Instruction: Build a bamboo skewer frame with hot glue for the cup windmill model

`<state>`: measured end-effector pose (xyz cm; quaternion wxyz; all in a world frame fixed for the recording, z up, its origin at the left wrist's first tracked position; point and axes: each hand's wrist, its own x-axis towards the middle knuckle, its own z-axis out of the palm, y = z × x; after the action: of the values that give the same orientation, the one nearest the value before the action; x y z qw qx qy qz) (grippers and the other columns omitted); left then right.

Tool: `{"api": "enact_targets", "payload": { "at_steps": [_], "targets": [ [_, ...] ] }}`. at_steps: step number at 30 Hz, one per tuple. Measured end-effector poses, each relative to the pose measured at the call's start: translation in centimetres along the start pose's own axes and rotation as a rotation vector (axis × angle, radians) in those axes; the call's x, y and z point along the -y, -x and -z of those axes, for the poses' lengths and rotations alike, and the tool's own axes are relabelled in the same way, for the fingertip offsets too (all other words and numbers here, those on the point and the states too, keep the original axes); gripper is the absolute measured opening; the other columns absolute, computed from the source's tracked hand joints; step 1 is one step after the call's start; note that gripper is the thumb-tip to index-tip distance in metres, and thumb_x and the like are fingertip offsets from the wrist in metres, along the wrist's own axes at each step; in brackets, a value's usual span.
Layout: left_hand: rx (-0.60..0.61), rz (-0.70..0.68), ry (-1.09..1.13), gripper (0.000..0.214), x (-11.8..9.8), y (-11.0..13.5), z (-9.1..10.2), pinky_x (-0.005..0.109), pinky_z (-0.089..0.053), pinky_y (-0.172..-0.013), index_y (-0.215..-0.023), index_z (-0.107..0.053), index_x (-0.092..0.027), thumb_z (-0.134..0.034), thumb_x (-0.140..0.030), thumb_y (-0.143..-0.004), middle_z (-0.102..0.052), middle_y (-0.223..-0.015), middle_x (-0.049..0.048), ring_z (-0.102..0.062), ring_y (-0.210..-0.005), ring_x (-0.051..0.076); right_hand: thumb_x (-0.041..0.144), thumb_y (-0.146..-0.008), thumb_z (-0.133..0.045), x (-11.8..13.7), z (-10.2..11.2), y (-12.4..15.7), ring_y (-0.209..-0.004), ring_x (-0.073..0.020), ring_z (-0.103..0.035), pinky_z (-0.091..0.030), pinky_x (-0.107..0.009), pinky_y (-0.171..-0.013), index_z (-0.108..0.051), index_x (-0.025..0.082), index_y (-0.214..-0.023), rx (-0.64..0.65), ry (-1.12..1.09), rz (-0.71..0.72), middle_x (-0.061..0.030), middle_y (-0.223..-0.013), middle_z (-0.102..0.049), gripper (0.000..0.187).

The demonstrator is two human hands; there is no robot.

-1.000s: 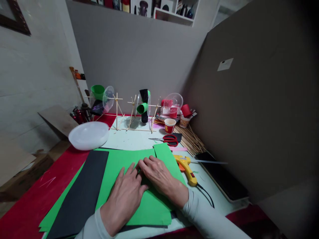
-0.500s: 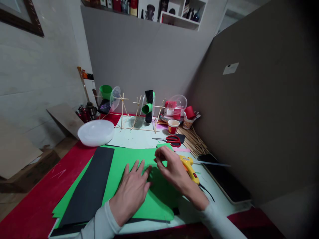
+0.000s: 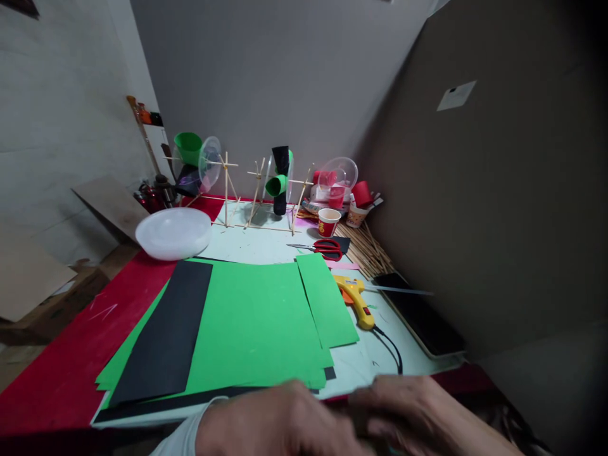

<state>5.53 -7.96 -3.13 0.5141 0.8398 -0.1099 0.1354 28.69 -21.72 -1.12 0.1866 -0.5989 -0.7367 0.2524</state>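
My left hand point(image 3: 280, 421) and my right hand point(image 3: 408, 405) are close together at the bottom of the view, in front of the table's near edge. Both are blurred by motion, and their fingers are partly cut off, so what they hold, if anything, does not show. Beyond them lie several green sheets point(image 3: 256, 323) in a loose stack, with a black strip point(image 3: 166, 335) across their left side. A narrower green piece point(image 3: 327, 301) overlaps the right edge. A yellow hot glue gun point(image 3: 358, 304) with a glue stick lies to the right.
Red-handled scissors point(image 3: 327, 249), a paper cup point(image 3: 329, 223) and wooden sticks point(image 3: 365, 250) lie behind the sheets. A white plastic bowl point(image 3: 175, 233) stands at left. Stick frames with green-and-black cups point(image 3: 280, 183) rise at the back. A dark tablet-like slab point(image 3: 422, 316) lies at right.
Both hands have left the green sheets and moved down toward me, past the table's near edge. The narrow green piece at right is now uncovered. The view has tilted downward.
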Motion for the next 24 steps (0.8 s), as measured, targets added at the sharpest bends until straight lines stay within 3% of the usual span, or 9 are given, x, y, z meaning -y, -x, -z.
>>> {"api": "enact_targets", "payload": {
  "at_steps": [1,2,4,7,11,16,20,24],
  "targets": [
    [-0.130,0.148,-0.164,0.036,0.0,0.2,0.1,0.023,-0.057,-0.095,-0.092,-0.071,-0.022,-0.045,-0.044,-0.102,-0.079,-0.103,0.0021,-0.074,-0.097,0.015,0.031,-0.098,-0.055,-0.2,0.0,-1.1,-0.090,-0.0211,-0.075,-0.060,-0.029,-0.077,-0.071,0.042,-0.119,-0.059,0.049,0.001,-0.0033,-0.105,-0.078,0.029],
    [-0.296,0.279,-0.386,0.032,0.1,0.5,0.2,0.031,-0.052,-0.110,-0.117,-0.070,-0.022,-0.045,-0.035,-0.103,-0.073,-0.128,0.0056,-0.067,-0.122,0.018,0.028,-0.100,-0.051,-0.4,0.0,-2.3,-0.098,-0.0213,-0.074,-0.059,-0.031,-0.084,-0.068,0.039,-0.124,-0.140,0.114,-0.008,-0.0040,-0.113,-0.077,0.032],
    [-0.362,0.444,-0.750,0.041,0.4,1.5,0.4,0.052,-0.038,-0.123,-0.141,-0.057,-0.020,-0.048,-0.028,-0.101,-0.057,-0.150,0.0094,-0.047,-0.145,0.025,0.024,-0.103,-0.045,-1.0,-0.1,-4.9,-0.106,-0.0230,-0.072,-0.058,-0.036,-0.091,-0.063,0.028,-0.131,-0.332,0.282,-0.012,-0.0081,-0.123,-0.074,0.034],
    [-0.204,0.481,-0.949,0.049,0.7,2.6,0.0,0.059,-0.035,-0.122,-0.148,-0.048,-0.023,-0.051,-0.034,-0.101,-0.053,-0.153,0.0060,-0.043,-0.147,0.024,0.027,-0.099,-0.054,-1.5,-0.3,-8.5,-0.099,-0.0321,-0.071,-0.059,-0.045,-0.081,-0.061,0.014,-0.130,-0.457,0.608,-0.100,-0.0163,-0.111,-0.074,0.034],
    [-0.012,0.433,-1.014,0.055,0.9,2.6,-0.8,0.064,-0.043,-0.114,-0.149,-0.047,-0.023,-0.058,-0.035,-0.097,-0.042,-0.158,0.0101,-0.040,-0.148,0.030,0.036,-0.095,-0.065,-1.5,-0.9,-11.3,-0.091,-0.0361,-0.071,-0.057,-0.045,-0.075,-0.058,0.007,-0.129,-0.414,0.760,-0.215,-0.0206,-0.101,-0.073,0.045],
    [0.047,0.434,-0.968,0.061,1.2,2.3,-0.9,0.071,-0.037,-0.114,-0.153,-0.041,-0.028,-0.062,-0.029,-0.095,-0.037,-0.161,0.0095,-0.036,-0.149,0.035,0.028,-0.091,-0.067,-2.0,-1.9,-12.1,-0.090,-0.0341,-0.069,-0.054,-0.042,-0.073,-0.054,0.010,-0.130,-0.505,0.530,-0.234,-0.0204,-0.107,-0.069,0.045],
    [0.034,0.421,-0.904,0.062,1.5,2.3,-0.8,0.074,-0.035,-0.114,-0.152,-0.041,-0.030,-0.062,-0.027,-0.095,-0.038,-0.161,0.0058,-0.037,-0.149,0.036,0.026,-0.095,-0.058,-2.2,-1.1,-11.8,-0.074,-0.0198,-0.065,-0.052,-0.029,-0.066,-0.051,0.015,-0.130,-0.542,0.278,-0.143,-0.0057,-0.089,-0.068,0.037],
    [-0.043,0.401,-0.837,0.059,1.5,2.7,-0.8,0.073,-0.034,-0.115,-0.147,-0.048,-0.032,-0.066,-0.023,-0.091,-0.044,-0.159,0.0060,-0.040,-0.148,0.035,0.042,-0.094,-0.063,-1.2,1.7,-10.9,-0.074,-0.0173,-0.062,-0.051,-0.028,-0.066,-0.062,0.020,-0.112,-0.870,-0.159,-0.110,-0.0038,-0.089,-0.067,0.028]
  ]
}}
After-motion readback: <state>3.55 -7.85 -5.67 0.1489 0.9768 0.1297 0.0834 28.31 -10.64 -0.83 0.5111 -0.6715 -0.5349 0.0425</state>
